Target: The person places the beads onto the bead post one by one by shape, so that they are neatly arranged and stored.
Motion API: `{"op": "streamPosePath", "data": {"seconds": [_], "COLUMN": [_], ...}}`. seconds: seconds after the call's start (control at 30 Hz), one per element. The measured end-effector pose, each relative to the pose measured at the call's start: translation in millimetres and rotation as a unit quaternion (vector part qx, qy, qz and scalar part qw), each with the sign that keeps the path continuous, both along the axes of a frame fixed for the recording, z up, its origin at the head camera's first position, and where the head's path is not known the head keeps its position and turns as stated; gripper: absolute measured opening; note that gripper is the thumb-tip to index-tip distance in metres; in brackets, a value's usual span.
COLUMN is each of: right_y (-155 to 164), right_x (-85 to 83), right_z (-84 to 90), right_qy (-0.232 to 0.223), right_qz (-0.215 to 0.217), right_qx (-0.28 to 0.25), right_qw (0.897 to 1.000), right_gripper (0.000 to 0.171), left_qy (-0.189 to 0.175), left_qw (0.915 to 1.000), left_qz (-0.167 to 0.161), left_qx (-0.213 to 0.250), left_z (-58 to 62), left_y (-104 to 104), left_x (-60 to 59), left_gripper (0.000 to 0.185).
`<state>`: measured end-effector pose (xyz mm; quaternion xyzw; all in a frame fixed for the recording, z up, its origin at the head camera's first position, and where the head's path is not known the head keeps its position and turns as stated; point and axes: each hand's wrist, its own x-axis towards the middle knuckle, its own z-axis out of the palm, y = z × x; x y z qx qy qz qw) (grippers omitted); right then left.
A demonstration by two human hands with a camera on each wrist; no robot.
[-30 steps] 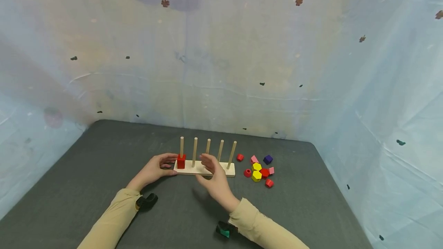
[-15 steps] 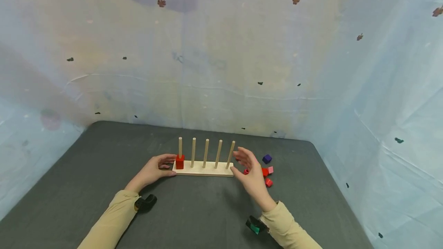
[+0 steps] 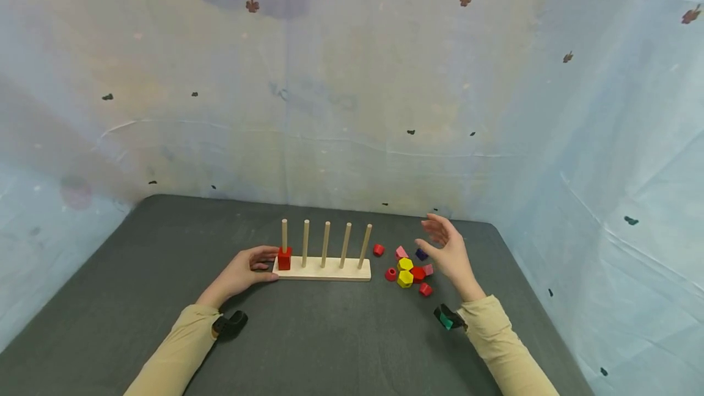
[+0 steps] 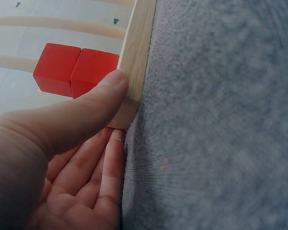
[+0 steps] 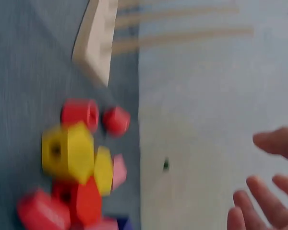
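Left hand [image 3: 242, 272] gripped the wooden peg board [image 3: 321, 269] at its left end beside the red cube [image 3: 284, 258] on the first peg, best kept firm, while the right hand [image 3: 448, 253], empty and spread, hovered over the loose blocks [image 3: 408, 267] right of the board, having swung there from the pegs.

Head cam looks down from afar; wrist cams close-up, all sharing peg board [image 3: 321, 269].
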<state>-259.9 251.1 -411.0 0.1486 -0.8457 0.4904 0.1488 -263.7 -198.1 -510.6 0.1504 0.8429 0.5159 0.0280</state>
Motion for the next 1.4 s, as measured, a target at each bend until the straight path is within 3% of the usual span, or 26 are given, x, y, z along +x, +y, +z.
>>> {"op": "streamPosePath", "data": {"seconds": [0.27,0.57,1.03,1.4], "right_y": [29.5,42.3,42.5,42.9], "right_x": [-36.8,-55.1,-64.5,-65.3], "right_z": [-15.9,-35.1,-41.5,-43.5], "right_qy": [-0.018,-0.106,-0.158,-0.176], "right_qz": [0.003,0.045,0.059,0.056], "right_qx": [0.11,0.204,0.25,0.25], "right_qw": [0.994,0.972,0.954,0.951], "right_gripper": [0.056,0.054,0.048,0.031], "left_qy": [0.0,-0.01,-0.001,-0.003], "left_qw": [1.0,0.9999,1.0,1.0], "left_qz": [0.003,0.002,-0.003,0.001], "left_qx": [0.002,0.009,0.009,0.004], "left_z": [0.3,1.9,-0.4,2.0], "left_y": [-0.7,0.8,-0.5,-0.1], "left_x": [0.5,1.7,-0.3,1.7], "left_gripper": [0.065,0.066,0.066,0.065]}}
